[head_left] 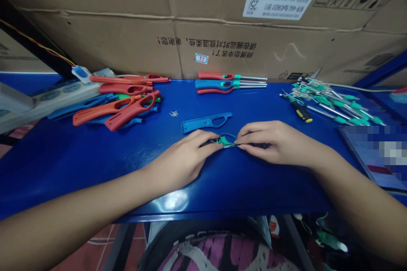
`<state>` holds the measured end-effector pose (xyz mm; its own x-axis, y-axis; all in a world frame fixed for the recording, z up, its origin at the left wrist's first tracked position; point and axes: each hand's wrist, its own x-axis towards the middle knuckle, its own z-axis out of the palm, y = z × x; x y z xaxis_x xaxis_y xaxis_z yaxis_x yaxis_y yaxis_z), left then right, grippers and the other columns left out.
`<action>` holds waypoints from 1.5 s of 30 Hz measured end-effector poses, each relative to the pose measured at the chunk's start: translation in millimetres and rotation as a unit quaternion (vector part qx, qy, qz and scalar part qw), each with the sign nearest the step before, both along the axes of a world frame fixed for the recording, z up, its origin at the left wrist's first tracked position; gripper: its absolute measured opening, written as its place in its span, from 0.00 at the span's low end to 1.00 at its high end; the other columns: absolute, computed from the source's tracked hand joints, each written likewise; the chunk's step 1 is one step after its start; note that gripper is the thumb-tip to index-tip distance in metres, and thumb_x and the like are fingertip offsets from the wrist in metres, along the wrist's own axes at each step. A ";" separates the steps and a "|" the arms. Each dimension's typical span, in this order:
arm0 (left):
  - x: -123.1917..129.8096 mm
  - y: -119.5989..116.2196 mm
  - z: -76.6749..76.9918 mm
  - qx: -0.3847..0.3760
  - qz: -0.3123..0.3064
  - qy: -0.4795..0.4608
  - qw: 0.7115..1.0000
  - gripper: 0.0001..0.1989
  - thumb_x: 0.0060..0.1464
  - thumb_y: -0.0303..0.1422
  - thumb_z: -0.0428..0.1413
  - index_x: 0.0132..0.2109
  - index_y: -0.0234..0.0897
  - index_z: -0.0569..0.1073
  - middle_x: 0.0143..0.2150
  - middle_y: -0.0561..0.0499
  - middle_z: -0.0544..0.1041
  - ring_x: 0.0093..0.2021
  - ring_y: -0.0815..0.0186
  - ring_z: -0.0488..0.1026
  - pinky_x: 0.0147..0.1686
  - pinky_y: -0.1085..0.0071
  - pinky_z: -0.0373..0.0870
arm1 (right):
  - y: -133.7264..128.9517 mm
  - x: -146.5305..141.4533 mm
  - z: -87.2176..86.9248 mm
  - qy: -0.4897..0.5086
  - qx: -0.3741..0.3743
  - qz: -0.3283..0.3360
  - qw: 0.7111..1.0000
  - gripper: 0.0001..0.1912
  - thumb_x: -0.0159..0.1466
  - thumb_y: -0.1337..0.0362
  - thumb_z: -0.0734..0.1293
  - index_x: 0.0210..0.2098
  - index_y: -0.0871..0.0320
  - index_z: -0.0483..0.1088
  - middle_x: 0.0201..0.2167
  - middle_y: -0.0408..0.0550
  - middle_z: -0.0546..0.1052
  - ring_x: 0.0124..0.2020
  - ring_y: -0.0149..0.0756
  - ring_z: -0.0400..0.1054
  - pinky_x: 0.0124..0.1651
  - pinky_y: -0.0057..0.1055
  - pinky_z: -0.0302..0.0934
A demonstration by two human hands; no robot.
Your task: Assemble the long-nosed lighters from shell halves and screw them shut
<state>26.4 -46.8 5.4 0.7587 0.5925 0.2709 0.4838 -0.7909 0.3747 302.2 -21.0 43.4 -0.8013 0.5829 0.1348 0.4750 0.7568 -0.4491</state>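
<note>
My left hand [189, 156] is closed around the handle end of a partly built gas lighter [227, 139]. A green trigger and part of a blue shell show between my hands; the rest is covered by my fingers. With thumb and fingertips pinched, my right hand [270, 140] grips the lighter's other end. Just beyond them lies a loose blue lighter half-shell [206, 123], its hollow inside facing up. A little heap of small screws [173, 114] sits to its left. The screwdriver [300, 111], black and yellow, rests beyond my right hand.
Red, orange, blue and green handle shells [122, 108] are piled at left beside a power strip [68, 93]. Several lighters with metal tubes [219, 85] lie at the back, against a cardboard box [133, 38]. Metal tubes with green parts [346, 103] are heaped at right.
</note>
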 end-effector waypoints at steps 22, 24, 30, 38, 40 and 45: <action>0.3 -0.6 -2.7 -0.006 0.002 -0.015 1.000 0.23 0.63 0.18 0.47 0.62 0.36 0.71 0.60 0.40 0.70 0.61 0.56 0.66 0.60 0.52 0.70 | -9.2 -9.0 -0.6 -0.037 -0.017 -0.017 0.999 0.13 0.70 0.62 0.64 0.50 0.58 0.78 0.38 0.48 0.77 0.35 0.32 0.71 0.37 0.28 0.62; 0.4 -0.6 -2.5 -0.006 0.001 -0.009 1.000 0.24 0.63 0.18 0.47 0.62 0.37 0.70 0.61 0.40 0.69 0.62 0.55 0.65 0.60 0.51 0.70 | -8.8 -10.2 -0.7 -0.033 -0.019 -0.020 0.999 0.13 0.70 0.63 0.64 0.49 0.58 0.78 0.37 0.48 0.77 0.33 0.31 0.70 0.35 0.28 0.61; 1.4 -0.7 -0.2 -0.003 -0.001 -0.002 1.000 0.25 0.62 0.18 0.47 0.62 0.37 0.71 0.60 0.40 0.69 0.61 0.54 0.66 0.59 0.50 0.71 | -7.2 -9.5 -2.9 -0.012 -0.009 -0.028 1.000 0.12 0.70 0.63 0.64 0.47 0.57 0.79 0.37 0.48 0.78 0.34 0.32 0.71 0.37 0.28 0.62; 1.8 -1.4 1.4 -0.005 0.004 0.012 1.000 0.26 0.61 0.18 0.47 0.62 0.39 0.71 0.61 0.40 0.69 0.61 0.54 0.66 0.59 0.50 0.70 | -10.1 -13.3 -3.2 -0.037 0.003 -0.035 0.999 0.12 0.70 0.62 0.64 0.45 0.58 0.79 0.36 0.49 0.79 0.34 0.33 0.73 0.36 0.28 0.62; 2.2 -1.3 1.6 -0.007 0.003 0.012 1.000 0.26 0.61 0.18 0.47 0.62 0.38 0.71 0.61 0.40 0.69 0.61 0.53 0.65 0.60 0.50 0.70 | -11.1 -13.1 -2.7 -0.043 0.014 -0.036 0.998 0.12 0.70 0.62 0.64 0.45 0.58 0.79 0.36 0.48 0.79 0.34 0.33 0.73 0.35 0.28 0.62; 2.5 -1.2 1.4 -0.011 0.004 0.013 1.000 0.25 0.61 0.18 0.47 0.62 0.38 0.71 0.61 0.40 0.69 0.61 0.54 0.65 0.60 0.51 0.70 | -11.4 -11.5 -1.3 -0.039 0.030 -0.039 0.998 0.12 0.70 0.63 0.63 0.46 0.57 0.79 0.36 0.48 0.79 0.33 0.32 0.73 0.35 0.27 0.62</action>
<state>28.9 -48.0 6.8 0.7610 0.6034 0.2382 0.4995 -0.7793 0.3783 290.7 -32.4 42.2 -0.7638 0.6360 0.1101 0.5647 0.7410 -0.3633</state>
